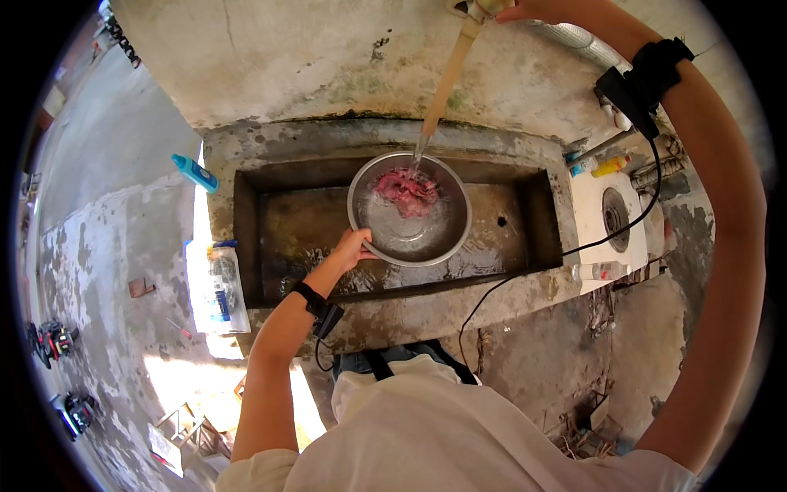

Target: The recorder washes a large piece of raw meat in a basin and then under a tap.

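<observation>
My left hand (355, 249) grips the near left rim of a round stainless-steel basin (409, 246), thumb over the edge. Inside lies a soft pink-red mass (407, 192) that looks like raw meat, partly in clear water. At the top edge of the view, my right hand (533, 10) is at a tap (481, 7), its fingers against the fitting and the hand partly cut off. A tan hose (452, 74) hangs from the tap, and water runs from it onto the mass. The basin is over a wet concrete sink trough (295, 215).
A drain hole (502, 221) shows at the trough's right. Bottles, one yellow (610, 166) and one clear plastic (601, 270), lie on the right ledge. At left are a blue bottle (195, 174) and a clear plastic bag (221, 288). A black cable (605, 238) crosses the trough's right rim.
</observation>
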`<state>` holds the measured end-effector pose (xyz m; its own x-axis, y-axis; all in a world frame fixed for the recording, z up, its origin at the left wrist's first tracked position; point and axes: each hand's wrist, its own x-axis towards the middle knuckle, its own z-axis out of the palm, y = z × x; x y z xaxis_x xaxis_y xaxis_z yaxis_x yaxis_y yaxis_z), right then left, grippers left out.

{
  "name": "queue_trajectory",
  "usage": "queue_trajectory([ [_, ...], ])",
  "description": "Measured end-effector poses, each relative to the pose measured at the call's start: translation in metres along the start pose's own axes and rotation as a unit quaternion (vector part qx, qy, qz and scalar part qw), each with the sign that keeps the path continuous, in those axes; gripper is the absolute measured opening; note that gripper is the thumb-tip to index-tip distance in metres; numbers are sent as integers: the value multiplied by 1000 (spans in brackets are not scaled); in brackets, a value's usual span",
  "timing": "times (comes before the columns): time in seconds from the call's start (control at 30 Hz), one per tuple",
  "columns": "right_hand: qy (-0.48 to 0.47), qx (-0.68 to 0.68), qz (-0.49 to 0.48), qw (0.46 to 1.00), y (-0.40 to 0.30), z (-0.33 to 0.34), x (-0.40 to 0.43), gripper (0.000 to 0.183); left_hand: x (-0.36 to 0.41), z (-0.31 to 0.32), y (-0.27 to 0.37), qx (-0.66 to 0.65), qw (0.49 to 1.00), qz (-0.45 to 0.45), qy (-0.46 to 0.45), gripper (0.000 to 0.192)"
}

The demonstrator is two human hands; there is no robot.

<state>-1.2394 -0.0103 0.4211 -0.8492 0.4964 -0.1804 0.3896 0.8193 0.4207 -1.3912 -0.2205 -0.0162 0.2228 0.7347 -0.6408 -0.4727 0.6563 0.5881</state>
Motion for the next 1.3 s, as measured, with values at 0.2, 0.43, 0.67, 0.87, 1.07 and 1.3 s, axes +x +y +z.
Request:
queue_trajectory([
  [0.2, 35, -235, -174, 956, 16, 15, 5, 20, -3, -4, 0, -26, 999, -14, -23, 32],
  [0.43, 111, -180, -177, 961, 15, 16, -2, 25, 3, -16, 1, -2, 1000, 1, 21, 29],
  [0.67, 43, -139, -143, 979, 18, 8, 3, 27, -8, -14, 4, 18, 999, 2, 27, 34],
  [0.87, 9, 27, 128, 991, 11, 11, 6, 47, -17, -14, 8, 16, 1000, 18, 7, 36],
  [1.07, 74, 24, 246, 966, 7, 30, 0, 50, -35, 2, 10, 47, 998, 39, 36, 40],
  [1.3, 85, 241, 282, 925, -26, 37, -7, 54, -64, 5, -9, 17, 995, 79, 53, 39],
])
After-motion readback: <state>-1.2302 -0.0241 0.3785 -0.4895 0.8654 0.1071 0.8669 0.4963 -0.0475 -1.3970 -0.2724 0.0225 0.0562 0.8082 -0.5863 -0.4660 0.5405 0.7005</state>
